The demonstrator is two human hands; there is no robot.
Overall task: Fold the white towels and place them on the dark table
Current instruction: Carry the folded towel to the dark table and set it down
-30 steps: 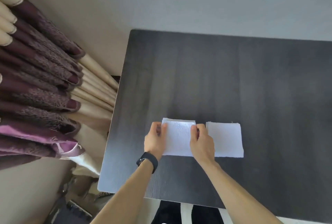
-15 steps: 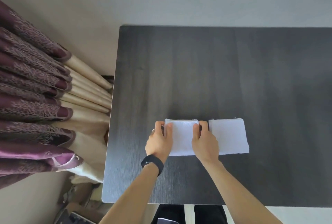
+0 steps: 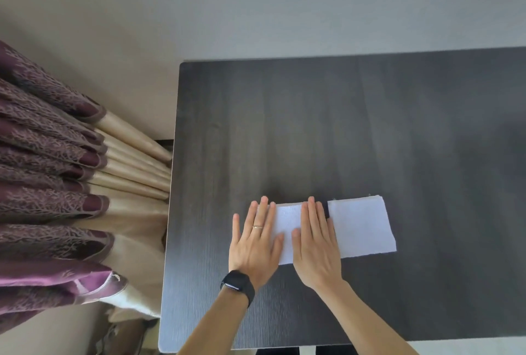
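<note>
Two folded white towels lie side by side on the dark table [image 3: 313, 115], near its front left part. My left hand [image 3: 254, 240], with a ring and a black watch on the wrist, presses flat on the left side of the left towel [image 3: 288, 219]. My right hand [image 3: 314, 243] presses flat on that towel's right side, fingers straight. Much of this towel is hidden under both hands. The right towel [image 3: 360, 225] lies just beside it, untouched, with a narrow dark gap between them.
Purple and beige curtains [image 3: 57, 183] hang in folds close to the table's left edge. A pale wall runs behind the table. The table's front edge [image 3: 256, 347] is near my body.
Both hands held the left towel's sides with curled fingers earlier; now they lie flat with straight fingers on top of it. The view has shifted, so the table sits further right.
</note>
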